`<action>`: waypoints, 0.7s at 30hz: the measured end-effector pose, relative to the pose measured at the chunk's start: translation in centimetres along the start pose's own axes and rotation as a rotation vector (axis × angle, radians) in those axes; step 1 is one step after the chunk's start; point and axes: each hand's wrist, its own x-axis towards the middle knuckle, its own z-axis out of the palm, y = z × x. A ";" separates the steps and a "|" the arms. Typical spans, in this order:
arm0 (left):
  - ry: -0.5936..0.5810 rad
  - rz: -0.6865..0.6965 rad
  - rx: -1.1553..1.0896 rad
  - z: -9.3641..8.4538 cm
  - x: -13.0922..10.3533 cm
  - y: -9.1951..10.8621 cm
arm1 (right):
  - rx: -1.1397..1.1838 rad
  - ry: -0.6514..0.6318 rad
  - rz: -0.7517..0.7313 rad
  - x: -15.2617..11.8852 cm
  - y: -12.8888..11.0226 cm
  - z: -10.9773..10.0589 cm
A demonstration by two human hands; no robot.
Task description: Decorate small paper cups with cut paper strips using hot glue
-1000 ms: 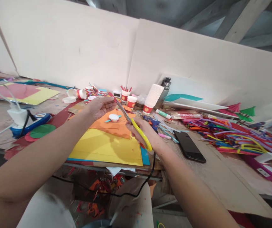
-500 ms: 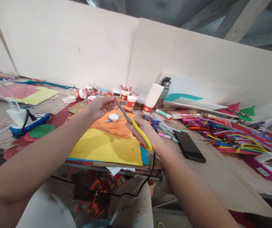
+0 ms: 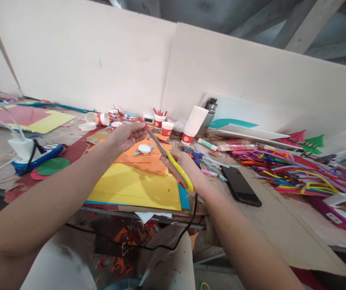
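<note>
My left hand point(image 3: 132, 135) is pinched on a small red paper strip point(image 3: 141, 120) above the table; part of the strip is hidden by the fingers. In my right hand point(image 3: 181, 163) is a pair of scissors point(image 3: 177, 167) with yellow handles. Their blades point up and left, with the tips close to the left fingertips and the strip. Below the hands, a small white-topped paper-cup drum point(image 3: 144, 150) with blue side pieces rests on orange paper point(image 3: 130, 158). Yellow sheets point(image 3: 136, 189) lie nearer the table edge.
Stacked paper cups point(image 3: 195, 123) lean near a dark bottle point(image 3: 210, 114). A phone point(image 3: 241, 185) and many pipe cleaners point(image 3: 299, 169) are at the right. On the left sits a blue power strip point(image 3: 38, 157). A black cable point(image 3: 160, 246) hangs across my lap; paper scraps point(image 3: 120, 266) litter the floor.
My hands, the scissors and the red strip are almost exactly where they were. A small pale orange bit now shows beside the black cable below the table edge.
</note>
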 end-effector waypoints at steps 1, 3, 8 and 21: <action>-0.002 -0.002 -0.001 0.0 0.0 0.0 | 0.002 0.000 0.013 0.0 -0.1 0.0; -0.004 -0.006 -0.002 0.0 0.0 0.0 | 0.003 -0.006 0.042 -0.1 -0.3 -0.1; -0.005 -0.006 0.002 0.0 -0.1 0.1 | -0.033 -0.010 0.023 -0.2 -0.9 -0.4; 0.001 -0.012 0.016 0.1 -0.3 0.1 | -0.095 0.056 -0.036 0.4 0.1 0.0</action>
